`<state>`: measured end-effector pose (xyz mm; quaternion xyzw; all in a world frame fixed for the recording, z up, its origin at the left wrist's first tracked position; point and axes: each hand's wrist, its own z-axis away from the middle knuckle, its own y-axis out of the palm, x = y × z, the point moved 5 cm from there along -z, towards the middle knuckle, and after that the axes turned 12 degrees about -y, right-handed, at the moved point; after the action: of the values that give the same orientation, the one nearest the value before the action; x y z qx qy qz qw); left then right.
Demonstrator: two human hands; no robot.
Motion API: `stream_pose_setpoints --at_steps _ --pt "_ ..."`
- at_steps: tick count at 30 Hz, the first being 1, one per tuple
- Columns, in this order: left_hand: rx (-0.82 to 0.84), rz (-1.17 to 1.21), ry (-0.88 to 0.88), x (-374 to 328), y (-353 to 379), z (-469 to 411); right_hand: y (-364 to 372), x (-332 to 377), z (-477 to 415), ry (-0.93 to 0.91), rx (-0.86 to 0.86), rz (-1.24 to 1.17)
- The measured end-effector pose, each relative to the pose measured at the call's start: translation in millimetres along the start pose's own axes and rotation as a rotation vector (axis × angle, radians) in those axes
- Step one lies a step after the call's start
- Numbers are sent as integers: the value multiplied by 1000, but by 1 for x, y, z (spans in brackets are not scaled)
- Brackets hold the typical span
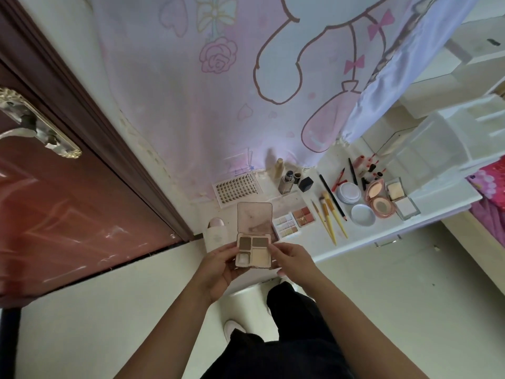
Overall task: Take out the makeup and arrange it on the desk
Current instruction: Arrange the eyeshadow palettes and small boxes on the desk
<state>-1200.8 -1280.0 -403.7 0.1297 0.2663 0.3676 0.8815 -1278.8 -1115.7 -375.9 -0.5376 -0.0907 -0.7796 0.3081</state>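
An open pink eyeshadow palette (254,250) with brown and cream pans is held above the near edge of the white desk (382,236). My left hand (218,266) grips its left side and my right hand (289,258) pinches its right edge; its lid stands up. On the desk lie two small palettes (293,221), yellow-handled brushes (329,214), pencils (332,196), round compacts (363,203), a square powder case (400,199), lipsticks (369,170), bottles (287,181) and a lash tray (236,188).
A pale pouch-like thing (217,236) sits at the desk's left end, just left of the palette. A white plastic organiser (448,143) stands at the right. A dark red door (68,209) is at the left, and a pink cartoon curtain (218,91) hangs behind.
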Motion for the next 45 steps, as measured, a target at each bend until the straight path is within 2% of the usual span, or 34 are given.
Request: stream_pose_setpoints --at_steps 3,6,10,12,16,18,21,24,27,29,33,39,45 --pt "-31 -3 -56 23 -5 -8 3 -24 8 56 -29 -33" --pt "-83 -103 -87 35 -7 -16 3 -42 7 128 -30 -48" --pt "-197 -156 -119 37 -11 -25 6 -54 -4 166 -6 -68" --pt "-359 -243 -59 30 -17 -31 7 -56 -13 177 -21 -71" --pt "-903 -715 177 -3 -35 -37 8 -61 -35 190 -40 -38" --pt "-984 -876 268 -20 -38 -45 7 -61 -44 183 -56 -28" --pt "-954 -968 263 -39 -44 -67 2 -59 -57 159 -85 6" --pt "-931 -917 257 -51 -52 -80 1 -59 -67 128 -89 62" --pt "-921 -750 176 -57 -68 -87 7 -56 -78 102 -54 153" --pt "-903 -557 115 -53 -80 -85 16 -51 -86 86 -20 207" --pt "-861 -416 149 -45 -91 -77 37 -39 -98 24 26 311" --pt "-659 -2 86 -26 -100 -81 60 -30 -105 -78 34 538" --pt "-613 93 101 -26 -94 -83 76 -36 -99 -145 141 661"
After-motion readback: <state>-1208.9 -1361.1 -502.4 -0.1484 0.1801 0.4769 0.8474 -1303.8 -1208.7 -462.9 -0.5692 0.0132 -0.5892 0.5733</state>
